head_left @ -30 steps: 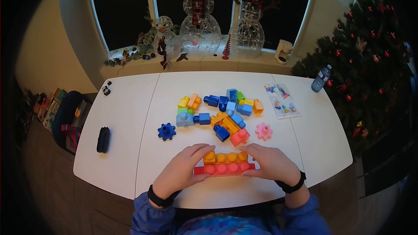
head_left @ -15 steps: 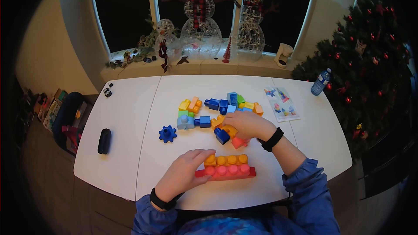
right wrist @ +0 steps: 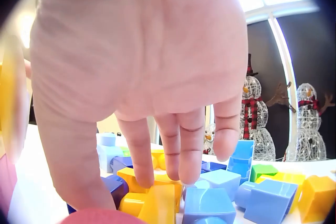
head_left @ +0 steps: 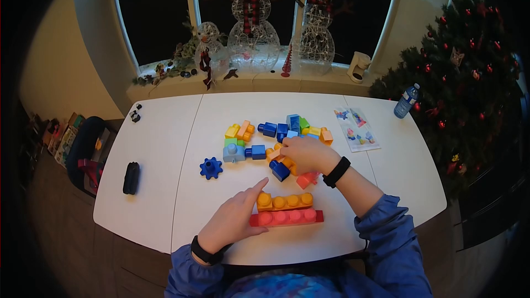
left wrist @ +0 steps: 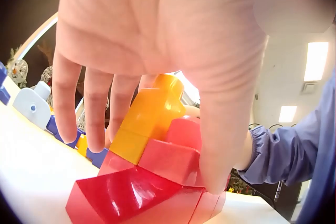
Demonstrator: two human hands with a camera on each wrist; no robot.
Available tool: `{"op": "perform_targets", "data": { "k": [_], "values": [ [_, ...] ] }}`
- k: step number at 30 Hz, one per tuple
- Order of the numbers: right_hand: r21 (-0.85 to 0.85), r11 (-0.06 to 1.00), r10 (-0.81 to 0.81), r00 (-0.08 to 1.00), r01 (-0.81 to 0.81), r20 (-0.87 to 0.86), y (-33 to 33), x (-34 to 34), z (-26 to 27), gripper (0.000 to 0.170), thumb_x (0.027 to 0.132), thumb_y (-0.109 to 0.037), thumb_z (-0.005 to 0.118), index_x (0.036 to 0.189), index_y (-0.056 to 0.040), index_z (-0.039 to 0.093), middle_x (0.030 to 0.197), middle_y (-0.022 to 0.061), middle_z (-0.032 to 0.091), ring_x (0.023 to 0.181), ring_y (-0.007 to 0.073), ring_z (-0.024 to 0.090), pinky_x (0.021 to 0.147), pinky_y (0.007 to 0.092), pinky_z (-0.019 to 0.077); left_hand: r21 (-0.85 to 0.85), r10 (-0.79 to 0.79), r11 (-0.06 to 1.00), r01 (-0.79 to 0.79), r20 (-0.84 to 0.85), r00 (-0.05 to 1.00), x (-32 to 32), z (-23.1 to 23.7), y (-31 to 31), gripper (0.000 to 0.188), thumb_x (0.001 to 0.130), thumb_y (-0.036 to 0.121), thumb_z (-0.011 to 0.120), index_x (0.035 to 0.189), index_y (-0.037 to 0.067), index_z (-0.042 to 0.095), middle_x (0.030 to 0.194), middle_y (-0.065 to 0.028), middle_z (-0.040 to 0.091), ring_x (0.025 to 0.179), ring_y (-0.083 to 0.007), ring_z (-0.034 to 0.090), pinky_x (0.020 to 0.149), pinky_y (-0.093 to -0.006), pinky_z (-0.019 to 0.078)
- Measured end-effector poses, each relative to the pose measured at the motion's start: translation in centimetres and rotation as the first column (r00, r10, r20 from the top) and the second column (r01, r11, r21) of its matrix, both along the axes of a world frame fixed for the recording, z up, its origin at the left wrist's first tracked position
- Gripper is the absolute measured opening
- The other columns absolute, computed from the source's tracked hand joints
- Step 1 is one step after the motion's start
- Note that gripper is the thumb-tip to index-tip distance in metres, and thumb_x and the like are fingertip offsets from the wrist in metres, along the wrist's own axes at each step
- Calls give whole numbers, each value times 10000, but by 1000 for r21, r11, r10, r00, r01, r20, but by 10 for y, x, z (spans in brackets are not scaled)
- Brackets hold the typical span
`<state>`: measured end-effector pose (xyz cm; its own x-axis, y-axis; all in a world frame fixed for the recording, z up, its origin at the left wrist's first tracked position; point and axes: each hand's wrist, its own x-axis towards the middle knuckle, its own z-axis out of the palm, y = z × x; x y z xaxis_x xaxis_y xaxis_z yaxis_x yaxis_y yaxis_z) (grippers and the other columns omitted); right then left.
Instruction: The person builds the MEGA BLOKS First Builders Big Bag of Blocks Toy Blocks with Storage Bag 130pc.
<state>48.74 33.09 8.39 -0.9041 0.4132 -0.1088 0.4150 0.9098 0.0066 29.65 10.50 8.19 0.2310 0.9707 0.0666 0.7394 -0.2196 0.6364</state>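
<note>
In the head view, a row of orange studded blocks (head_left: 285,202) lies behind pink studded blocks (head_left: 287,218) on a red base (head_left: 319,217). My left hand (head_left: 233,217) stands at their left end, fingers extended; in the left wrist view its thumb rests by the pink block (left wrist: 170,161), and the orange block (left wrist: 149,111) rises beyond. Over the loose pile, my right hand (head_left: 310,155) has its fingertips at a light orange block (head_left: 275,155). The right wrist view shows thumb and fingers around a blurred orange block (right wrist: 159,204); the palm hides part of the contact.
Blue, yellow and green blocks lie behind the right hand. A dark blue gear (head_left: 211,168) and light blue block (head_left: 233,153) sit to the left. Farther out are a black case (head_left: 131,178), a picture sheet (head_left: 357,129) and a water bottle (head_left: 407,101).
My right hand has left the right end of the assembled blocks and reached forward into the pile, where a light orange block has tilted. My left hand stays at the left end, its index finger now straighter.
</note>
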Motion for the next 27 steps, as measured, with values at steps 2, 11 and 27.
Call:
{"op": "perform_targets", "data": {
  "k": [2,11,27],
  "values": [
    [54,998,-21,1000,19,24,-6,-3,-5,392,741,-93,801,1122,-127,718,1170,94,620,1110,291,652,851,422,552,-46,0,999,-1,-10,1000,-1,-7,3,1168,720,213,939,1647,125,235,1272,-239,661,1155,-440,646,974,-462,545],
    [199,980,15,994,7,-112,-10,2,-30,199,825,-140,762,1021,-103,751,1205,94,609,1111,270,639,858,403,528,-48,20,999,-19,12,1000,0,-25,8,1085,733,210,919,1605,150,276,1004,-242,682,943,-434,686,803,-478,570],
    [-570,810,-210,839,-138,-502,-103,52,19,659,807,-281,888,1346,-49,589,1235,146,666,1107,283,682,928,367,555,-63,1,998,-3,-25,1000,-6,-23,15,936,688,327,978,1436,127,451,1183,-216,708,1070,-439,694,884,-455,567]
  ]
}}
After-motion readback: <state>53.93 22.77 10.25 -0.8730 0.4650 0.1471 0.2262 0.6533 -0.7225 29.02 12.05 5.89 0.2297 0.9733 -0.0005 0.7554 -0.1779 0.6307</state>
